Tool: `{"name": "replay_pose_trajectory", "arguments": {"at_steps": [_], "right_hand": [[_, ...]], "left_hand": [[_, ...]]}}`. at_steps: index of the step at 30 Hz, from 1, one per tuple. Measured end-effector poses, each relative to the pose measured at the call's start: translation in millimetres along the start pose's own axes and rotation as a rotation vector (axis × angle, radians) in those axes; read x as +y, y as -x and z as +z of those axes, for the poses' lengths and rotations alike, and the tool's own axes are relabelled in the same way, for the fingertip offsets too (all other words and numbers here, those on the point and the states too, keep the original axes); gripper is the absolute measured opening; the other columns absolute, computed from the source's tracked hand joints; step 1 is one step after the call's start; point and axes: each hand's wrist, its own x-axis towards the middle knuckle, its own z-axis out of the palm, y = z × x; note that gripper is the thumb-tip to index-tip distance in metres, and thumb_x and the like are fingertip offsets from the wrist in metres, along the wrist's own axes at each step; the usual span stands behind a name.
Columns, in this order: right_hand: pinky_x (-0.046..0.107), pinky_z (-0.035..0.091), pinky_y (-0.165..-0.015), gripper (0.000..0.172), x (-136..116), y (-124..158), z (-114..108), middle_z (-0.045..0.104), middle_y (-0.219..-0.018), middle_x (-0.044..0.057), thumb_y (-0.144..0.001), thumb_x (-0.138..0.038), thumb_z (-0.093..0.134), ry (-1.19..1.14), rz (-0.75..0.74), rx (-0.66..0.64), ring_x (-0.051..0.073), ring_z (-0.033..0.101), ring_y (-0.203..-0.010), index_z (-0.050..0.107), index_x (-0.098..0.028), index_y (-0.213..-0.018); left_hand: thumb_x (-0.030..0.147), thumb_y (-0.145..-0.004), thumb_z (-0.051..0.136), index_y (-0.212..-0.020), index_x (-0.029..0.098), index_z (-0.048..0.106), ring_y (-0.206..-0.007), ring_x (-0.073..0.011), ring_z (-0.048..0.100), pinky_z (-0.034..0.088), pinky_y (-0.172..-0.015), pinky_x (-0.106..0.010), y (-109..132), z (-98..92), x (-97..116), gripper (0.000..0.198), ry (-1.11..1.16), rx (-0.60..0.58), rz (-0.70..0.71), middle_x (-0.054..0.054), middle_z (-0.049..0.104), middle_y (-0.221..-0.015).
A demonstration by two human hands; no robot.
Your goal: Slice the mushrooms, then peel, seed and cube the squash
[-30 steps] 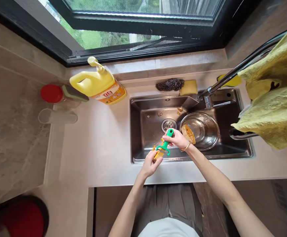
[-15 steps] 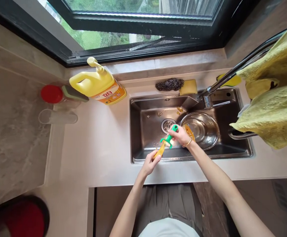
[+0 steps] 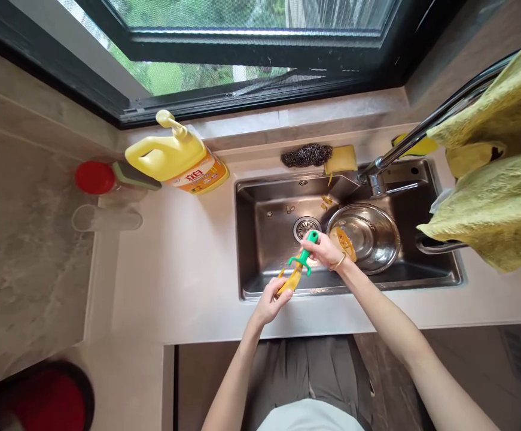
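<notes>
1. Your left hand grips the orange veg over the sink.
2. Your right hand clamps the peeler, which touches the veg.
3. The veg looks stiff and slippery; hold its near end.

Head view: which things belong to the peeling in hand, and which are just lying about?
In use: left hand holding orange vegetable; right hand holding green peeler; steel bowl; sink.
Lying about: detergent jug; steel wool; sponge; yellow towels; red-lidded jar; glass.
</notes>
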Motion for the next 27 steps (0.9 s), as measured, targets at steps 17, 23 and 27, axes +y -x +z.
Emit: {"name": "replay_pose_trajectory", "arguments": {"at_steps": [17,23,27], "right_hand": [[0.019,0.033,-0.035,0.033,-10.4,19.2,16.1,0.059,-0.056,-0.004,-0.066,-0.045,0.070,0.140,-0.002,-0.010,0.006,0.044,-0.037,0.051,-0.019,-0.073],[0.021,0.035,-0.036,0.035,0.4,-7.1,-45.7,0.056,-0.054,-0.004,-0.059,-0.043,0.075,0.314,-0.125,0.494,0.008,0.046,-0.039,0.050,-0.019,-0.069],[0.021,0.040,-0.038,0.033,8.2,-1.8,-48.3,0.061,-0.061,-0.003,-0.061,-0.041,0.075,0.111,-0.133,0.537,0.008,0.050,-0.041,0.053,-0.020,-0.075]], "left_hand": [[0.036,-0.079,0.054,-0.093,0.014,0.055,-0.064,-0.0116,0.042,0.035,-0.059,-0.022,-22.0,-10.5,37.5,0.026,-0.090,-0.266,-0.082,0.001,0.052,-0.073],[0.040,-0.077,0.059,-0.092,0.015,0.054,-0.062,-0.0099,0.041,0.032,-0.056,-0.021,-6.1,-16.2,35.5,0.030,0.060,-0.231,-0.135,0.002,0.050,-0.072],[0.045,-0.076,0.060,-0.094,0.015,0.056,-0.076,-0.0139,0.053,0.042,-0.067,-0.024,-14.3,-5.2,26.2,0.035,0.478,-0.046,-0.155,-0.005,0.060,-0.090]]}}
